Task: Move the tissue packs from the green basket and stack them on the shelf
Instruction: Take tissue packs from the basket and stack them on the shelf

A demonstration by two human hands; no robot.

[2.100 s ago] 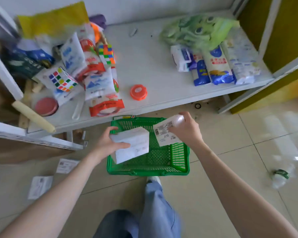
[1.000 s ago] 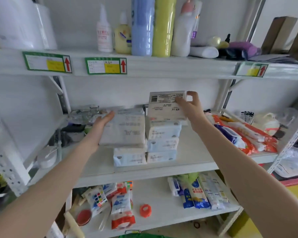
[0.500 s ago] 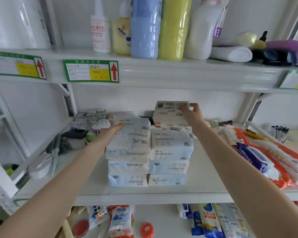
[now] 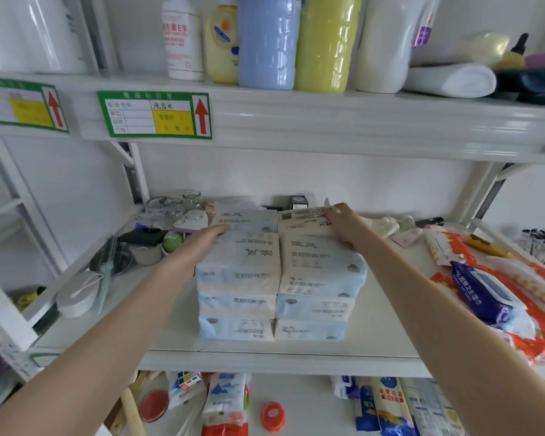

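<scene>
Both hands are lying lower and flatter than 0.5 seconds ago, and the barcode pack, which was tilted up above the pile then, is now lying nearly level behind the front stacks.

The left hand (image 4: 202, 243) is resting with straight fingers against the left side and top of the left top pack (image 4: 238, 262), pressing rather than gripping. The right hand (image 4: 343, 226) is lying over the far right corner of the barcode pack (image 4: 302, 220), fingers stretched along its edge; whether the thumb is curling under it is hidden, so I cannot tell if it is pinching or only pushing.

The tissue packs (image 4: 277, 284) are sitting on the middle shelf (image 4: 296, 352) in 2 front columns of 3, touching side by side, with a second row behind. The green basket is not showing in the view.

My reading is that the person is seating and squaring the last 2 packs. The packs look soft and slippery in their plastic wrap, so an uneven push from 1 side could be sliding a top pack off its column, or tipping the whole column forward over the shelf lip. Pushing too far back could be knocking the small glass jars (image 4: 177, 206) and the dark box (image 4: 298, 201) standing just behind the pile. Letting go while the barcode pack is sitting half on the rear stack could let it sag off.
</scene>
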